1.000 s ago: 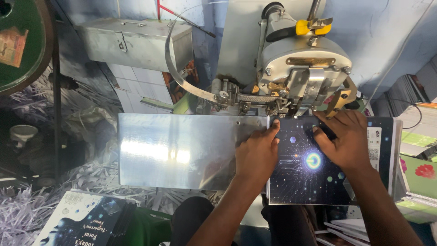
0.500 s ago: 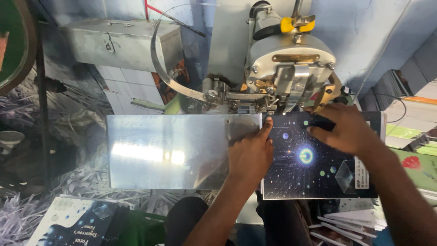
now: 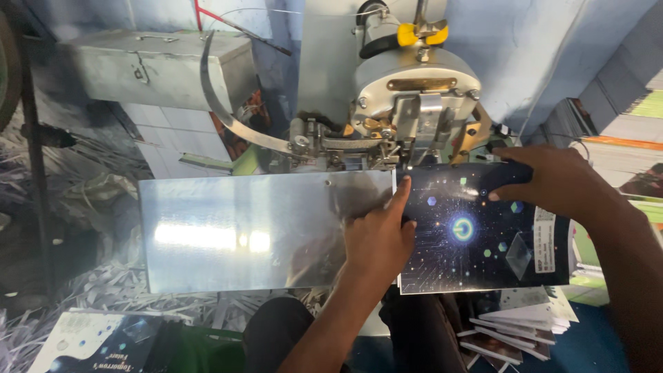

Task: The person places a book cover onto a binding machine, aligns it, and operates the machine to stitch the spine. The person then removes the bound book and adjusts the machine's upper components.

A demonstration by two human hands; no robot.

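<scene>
— Where's the book?

— The book [image 3: 476,235], dark cover with a glowing ring and small hexagons, lies flat in the right half of the frame, its top edge tucked under the machine [image 3: 407,103] at upper centre. Its left edge meets the metal plate [image 3: 242,235], which fills the middle left.

— And the hands?

— The left hand [image 3: 378,238] sits at centre, palm down, fingers together and stretched up along the book's left edge, half on the plate, half on the cover. It presses flat; it grips nothing. The right hand [image 3: 552,181] comes in from the right edge and lies over the book's upper right corner, fingers spread loosely toward the machine, flat on the cover too.

— What else is around?

— A curved metal strip [image 3: 231,117] sweeps from upper left down into the machine. A grey metal box [image 3: 159,69] is in the upper left. Paper shreds [image 3: 90,297] cover the lower left, with another book [image 3: 103,342] at the bottom left corner. A stack of books [image 3: 525,324] lies at lower right, beneath the held one.
</scene>
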